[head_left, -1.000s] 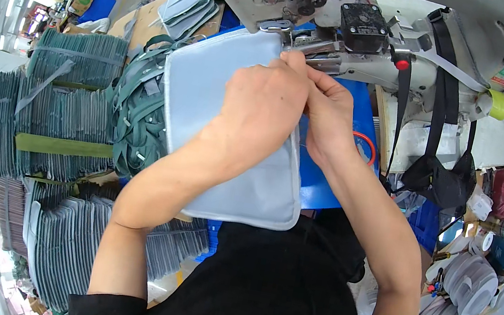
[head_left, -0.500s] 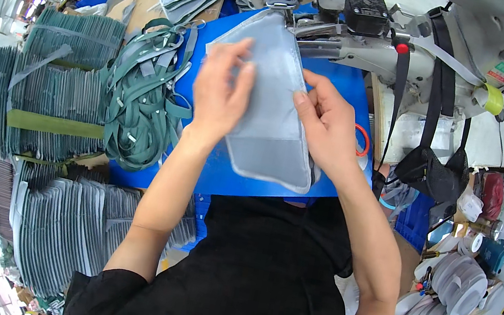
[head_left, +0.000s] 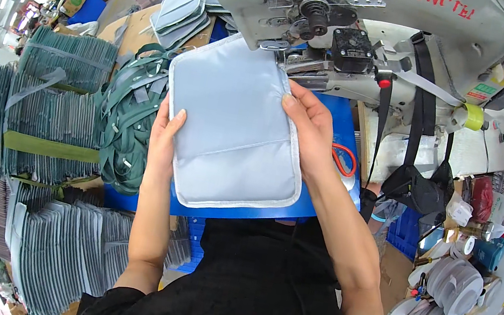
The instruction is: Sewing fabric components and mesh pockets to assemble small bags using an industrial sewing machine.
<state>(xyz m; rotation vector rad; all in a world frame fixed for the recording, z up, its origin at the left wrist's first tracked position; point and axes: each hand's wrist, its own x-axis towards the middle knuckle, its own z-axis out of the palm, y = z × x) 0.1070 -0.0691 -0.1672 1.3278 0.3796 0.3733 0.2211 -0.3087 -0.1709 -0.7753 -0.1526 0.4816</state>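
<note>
Between my two hands is a light grey fabric panel (head_left: 233, 114) with rounded corners, a pale bound edge and a seam across its lower part. My left hand (head_left: 165, 142) grips its left edge, thumb on top and the other fingers mostly hidden beneath. On the opposite edge my right hand (head_left: 309, 124) pinches the panel, thumb on the face. The panel's far right corner reaches the head of a grey-white sewing machine (head_left: 272, 45); whether it lies under the presser foot I cannot tell.
Tangled green straps (head_left: 127, 122) lie left of the panel on the blue table (head_left: 236, 211). Stacked green panels (head_left: 67, 57) and grey panels (head_left: 66, 253) stand farther left. Red-handled scissors (head_left: 351, 161) lie by my right forearm. Black straps (head_left: 419, 106) hang at the right.
The panel has turned to lie flatter and face me more fully, shifting left. My left hand has gone from above its face to its left edge; my right hand still holds the right edge.
</note>
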